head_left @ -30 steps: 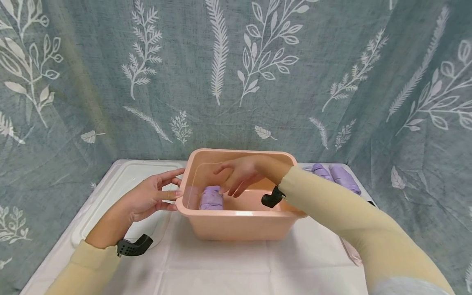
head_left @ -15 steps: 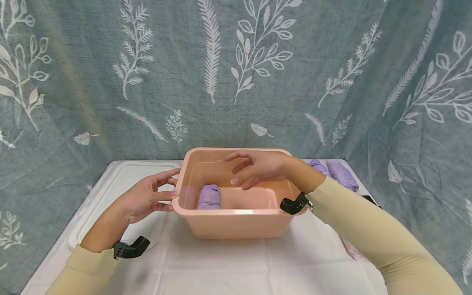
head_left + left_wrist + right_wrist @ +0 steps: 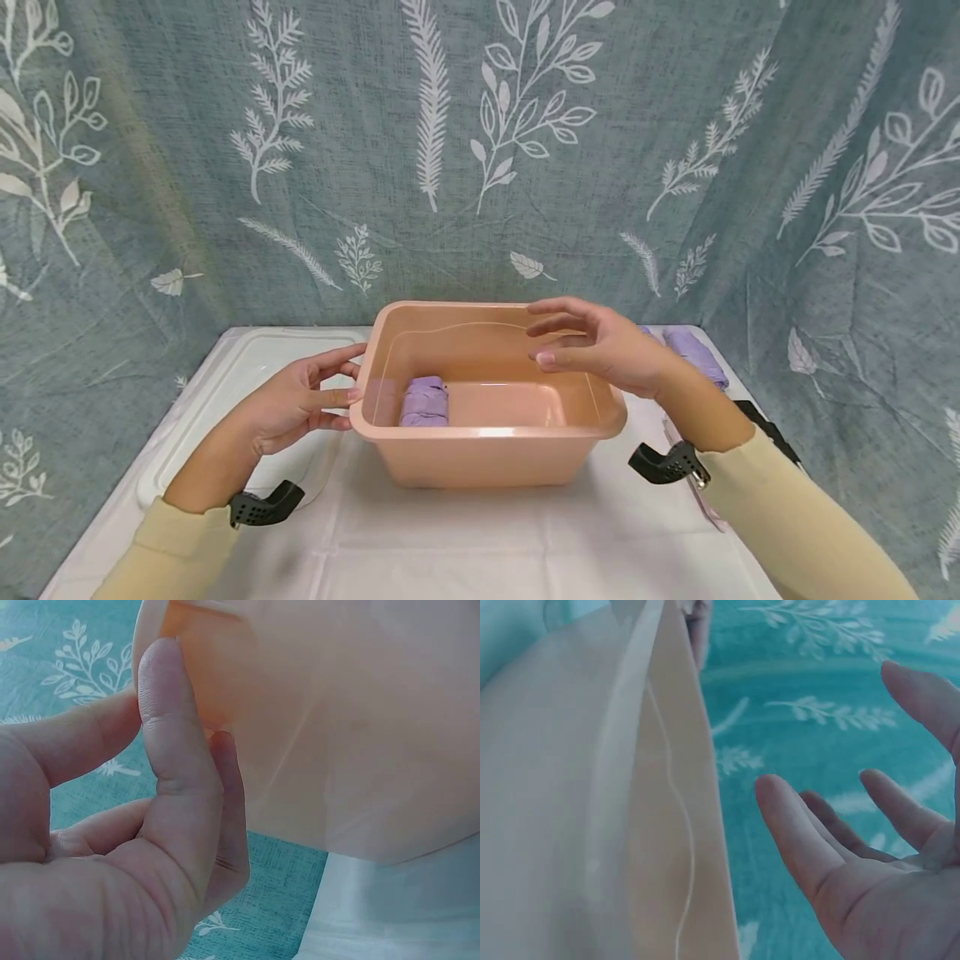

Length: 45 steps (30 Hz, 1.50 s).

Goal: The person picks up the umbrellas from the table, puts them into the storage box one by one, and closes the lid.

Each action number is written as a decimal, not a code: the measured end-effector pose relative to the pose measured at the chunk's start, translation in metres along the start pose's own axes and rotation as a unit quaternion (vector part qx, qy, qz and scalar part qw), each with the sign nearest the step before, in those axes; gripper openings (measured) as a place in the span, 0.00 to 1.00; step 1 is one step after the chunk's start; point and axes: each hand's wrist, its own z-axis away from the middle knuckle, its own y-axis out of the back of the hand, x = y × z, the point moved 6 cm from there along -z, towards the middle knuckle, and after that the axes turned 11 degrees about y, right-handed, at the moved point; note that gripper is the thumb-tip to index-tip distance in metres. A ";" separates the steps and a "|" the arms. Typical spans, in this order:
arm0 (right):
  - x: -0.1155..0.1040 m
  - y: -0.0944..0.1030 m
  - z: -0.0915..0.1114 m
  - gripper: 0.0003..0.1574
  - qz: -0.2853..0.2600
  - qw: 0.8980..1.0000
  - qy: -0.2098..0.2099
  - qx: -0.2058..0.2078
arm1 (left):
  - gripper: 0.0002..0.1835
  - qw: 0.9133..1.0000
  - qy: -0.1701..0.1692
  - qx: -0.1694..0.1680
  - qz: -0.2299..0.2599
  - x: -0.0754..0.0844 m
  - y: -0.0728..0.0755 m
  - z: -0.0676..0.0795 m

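Observation:
A peach plastic bin (image 3: 487,458) stands on the white-covered table, with a rolled purple cloth bundle (image 3: 425,403) at the left end inside it. My left hand (image 3: 300,400) holds the bin's left rim, thumb at the edge and other fingers against the outside wall. The left wrist view shows that thumb (image 3: 169,697) against the bin wall (image 3: 337,735). Above the bin's right end is my right hand (image 3: 600,342), holding nothing, its fingers spread and slightly bent. In the right wrist view these fingers (image 3: 795,825) are apart from the bin wall (image 3: 675,825).
A white lid (image 3: 262,358) lies flat left of the bin. Right of it are purple rolls (image 3: 693,354), partly hidden by my right arm, a black item (image 3: 768,429) and a pink folded item (image 3: 705,504). A patterned grey-green curtain (image 3: 465,167) hangs behind and at the sides.
My right hand has moved up and rightward, from over the purple bundle to the bin's right end. The bundle stays at the left end. My left hand stays at the left rim.

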 end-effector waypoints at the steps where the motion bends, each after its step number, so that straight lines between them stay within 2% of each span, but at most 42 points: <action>1: 0.000 0.004 0.006 0.41 -0.001 1.000 0.007 0.010 | 0.45 1.000 0.000 -0.001 -0.003 0.000 0.000 0.000; 8: 0.009 0.034 0.051 0.35 0.009 0.996 0.039 0.078 | 0.45 1.000 0.012 0.004 -0.006 0.001 0.000 -0.002; 14: 0.021 0.060 0.084 0.29 -0.026 0.987 0.105 0.118 | 0.44 1.000 0.011 0.003 -0.016 0.004 0.002 -0.001; 17: 0.037 0.072 0.095 0.28 -0.024 0.984 0.103 0.142 | 0.43 1.000 0.009 0.003 -0.015 0.006 0.004 0.000; 20: 0.057 0.083 0.108 0.27 0.004 0.981 0.071 0.179 | 0.42 1.000 0.008 0.000 -0.014 0.007 0.004 0.000; 23: 0.076 0.096 0.124 0.27 0.082 0.973 0.025 0.215 | 0.43 1.000 0.010 -0.004 -0.012 0.007 0.004 -0.001; 25: 0.087 0.103 0.134 0.31 0.158 0.960 -0.009 0.230 | 0.43 1.000 0.010 -0.005 -0.012 0.006 0.004 -0.002; 27: 0.097 0.110 0.143 0.36 0.230 0.943 -0.045 0.235 | 0.43 1.000 0.011 -0.004 -0.012 0.006 0.005 -0.002; 29: 0.108 0.116 0.151 0.39 0.278 0.929 -0.071 0.235 | 0.43 1.000 0.012 -0.002 -0.014 0.005 0.005 -0.002; 32: 0.124 0.121 0.162 0.40 0.323 0.911 -0.117 0.229 | 0.43 1.000 0.014 -0.003 -0.013 0.005 0.006 -0.001; 36: 0.150 0.123 0.175 0.44 0.360 0.894 -0.183 0.195 | 0.43 1.000 0.014 -0.009 -0.010 0.004 0.005 0.001; 37: 0.156 0.123 0.177 0.44 0.363 0.892 -0.199 0.183 | 0.43 1.000 0.014 -0.010 -0.010 0.004 0.004 0.001; 41: 0.169 0.123 0.183 0.43 0.347 0.896 -0.230 0.154 | 0.43 1.000 0.016 -0.010 -0.007 0.003 0.002 0.002; 45: 0.173 0.126 0.189 0.41 0.300 0.913 -0.235 0.146 | 0.44 1.000 0.018 -0.011 0.000 0.001 0.001 0.001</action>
